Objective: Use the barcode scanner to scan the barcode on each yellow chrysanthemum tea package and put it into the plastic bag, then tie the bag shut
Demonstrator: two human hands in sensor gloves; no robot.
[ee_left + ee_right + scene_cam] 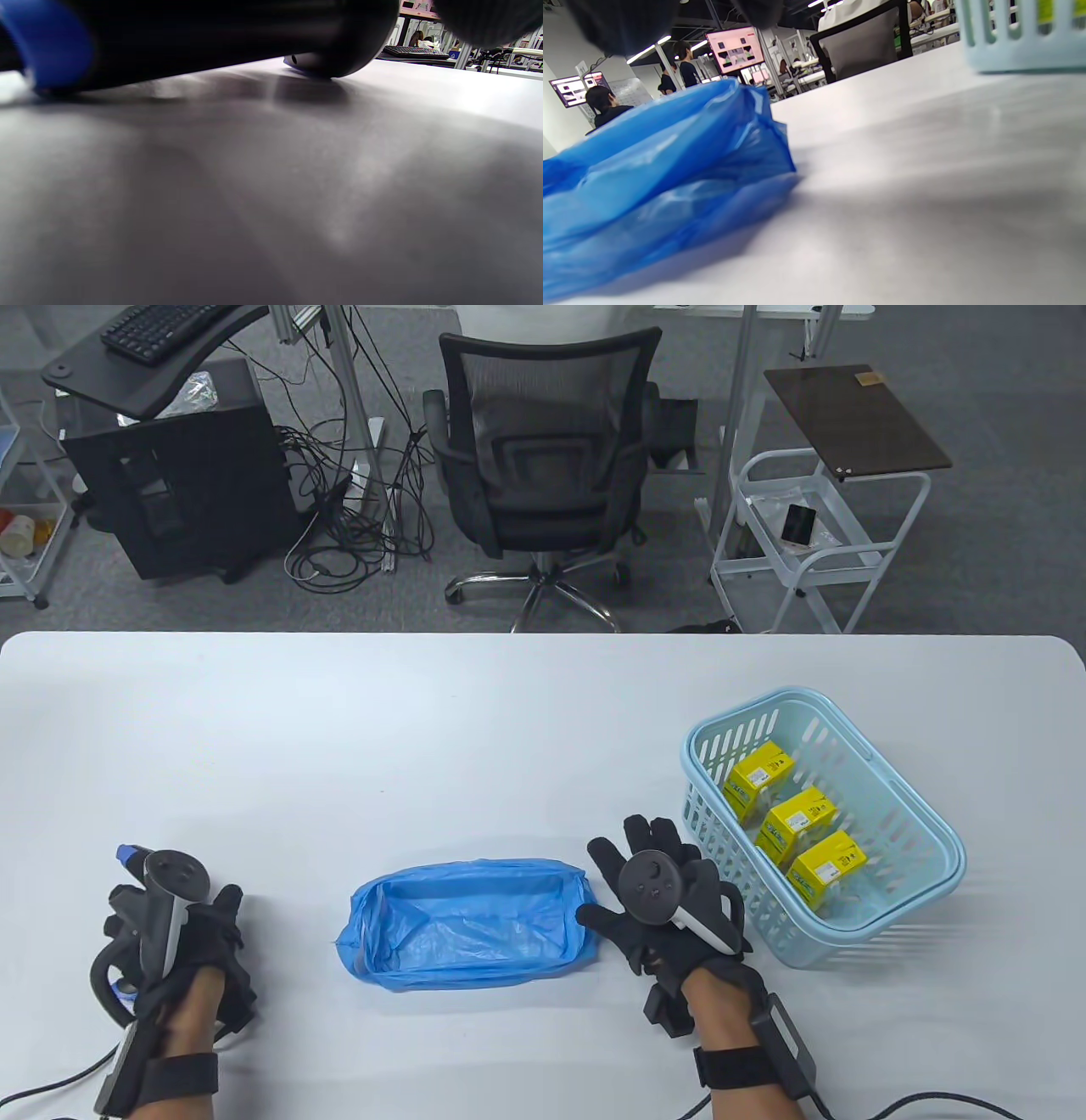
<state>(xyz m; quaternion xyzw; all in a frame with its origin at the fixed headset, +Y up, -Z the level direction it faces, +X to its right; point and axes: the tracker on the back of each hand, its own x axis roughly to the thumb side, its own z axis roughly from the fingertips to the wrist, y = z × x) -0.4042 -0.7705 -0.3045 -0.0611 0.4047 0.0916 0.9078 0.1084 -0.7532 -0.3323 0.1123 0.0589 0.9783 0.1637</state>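
Note:
Three yellow tea packages [759,776] [797,819] [827,865] lie in a row inside the light blue basket [925,857] at the right of the table. An open blue plastic bag [467,920] lies in the front middle, its mouth facing up. My right hand [649,891] hovers flat with fingers spread between the bag [649,178] and the basket [1018,46], holding nothing. At the front left, my left hand [182,933] grips the black barcode scanner [127,857], its blue tip pointing away from me. The left wrist view shows the scanner [212,34] just above the tabletop.
The white table [424,729] stretches wide behind the bag. Beyond its far edge stand an office chair [543,449] and a white cart [806,534]. Cables [51,1082] trail from both wrists at the front edge.

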